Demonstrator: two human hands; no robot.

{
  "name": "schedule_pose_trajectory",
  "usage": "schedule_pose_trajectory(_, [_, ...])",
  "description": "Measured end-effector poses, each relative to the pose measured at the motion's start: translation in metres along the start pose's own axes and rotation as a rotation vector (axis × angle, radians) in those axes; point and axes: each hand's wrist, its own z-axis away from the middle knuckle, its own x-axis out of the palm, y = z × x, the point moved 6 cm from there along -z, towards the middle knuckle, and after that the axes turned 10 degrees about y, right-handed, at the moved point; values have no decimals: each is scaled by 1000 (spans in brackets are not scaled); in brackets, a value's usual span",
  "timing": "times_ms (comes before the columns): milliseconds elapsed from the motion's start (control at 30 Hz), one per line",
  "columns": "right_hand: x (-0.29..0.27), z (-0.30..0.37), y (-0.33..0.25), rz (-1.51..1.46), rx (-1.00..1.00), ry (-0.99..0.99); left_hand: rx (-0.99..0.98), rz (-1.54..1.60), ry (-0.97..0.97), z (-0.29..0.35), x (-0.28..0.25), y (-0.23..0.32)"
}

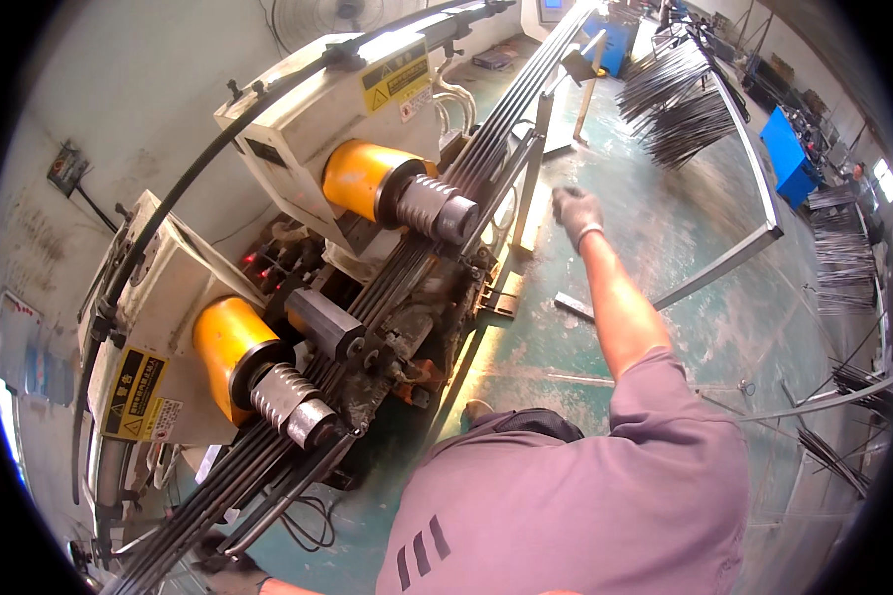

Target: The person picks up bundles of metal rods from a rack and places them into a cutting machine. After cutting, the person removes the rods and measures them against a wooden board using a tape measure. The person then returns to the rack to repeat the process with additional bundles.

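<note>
My right hand [577,213], in a light grey glove, is stretched out over the green floor to the right of the machine. Its fingers are curled in, and nothing shows in them. At the lower left, my left hand [230,573] wears a dark-looking glove beside the ends of the long metal bars [230,486]. Shadow and the bars hide its fingers, so its grip is unclear. The bars run in a bundle under two ridged steel rollers [437,206], [293,404] of the machine. Orange housings [369,180], [230,347] sit behind the rollers.
Cream machine boxes [318,124] with yellow warning labels stand at the left. A black hose [184,183] arches over them. Bundles of thin rods [680,104] lie on a metal frame [754,243] to the right. Blue panels [787,154] stand farther off. A cable [313,526] lies coiled below.
</note>
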Motion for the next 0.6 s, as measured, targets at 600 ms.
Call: schedule_pose_trajectory(600, [41, 25, -421, 350, -1063, 241, 516, -219, -246, 173, 233, 246])
